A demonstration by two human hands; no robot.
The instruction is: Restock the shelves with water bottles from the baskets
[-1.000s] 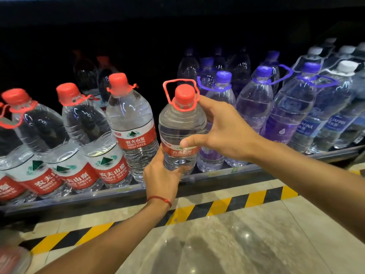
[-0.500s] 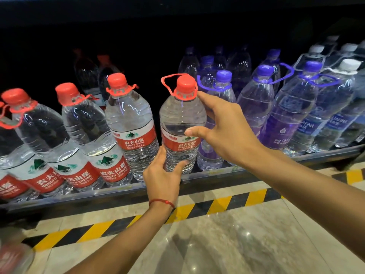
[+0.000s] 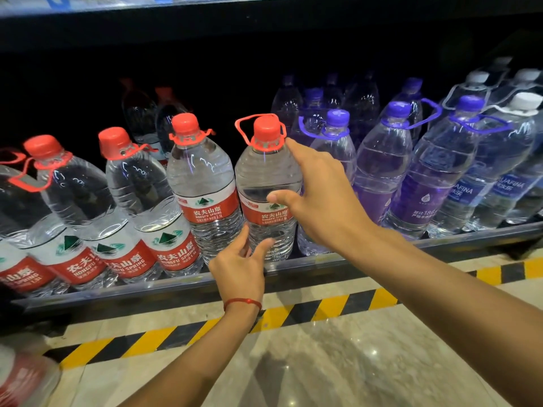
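On my feed, 2 bare hands frame 1 red-capped water bottle standing upright at the front of the low shelf, just behind its rim. The right hand reaches in from the right on an outstretched arm, its fingers loosely spread. The forefinger lies straight along the bottle's shoulder towards the neck, and the thumb tip rests at the top edge of the red label. The left hand comes up from below with a red string bracelet on its wrist. Its thumb and forefinger are parted in a V against the ribbed lower part of the bottle. I cannot tell how the remaining fingers lie.

The bottle's red carry loop stands up to the left of the cap. A matching bottle stands just to its left, and more red-capped bottles sit in the row beyond it. Purple-capped bottles fill the shelf to the right, with white-capped ones at the far right. Yellow-and-black striped tape runs along the polished floor below the shelf.
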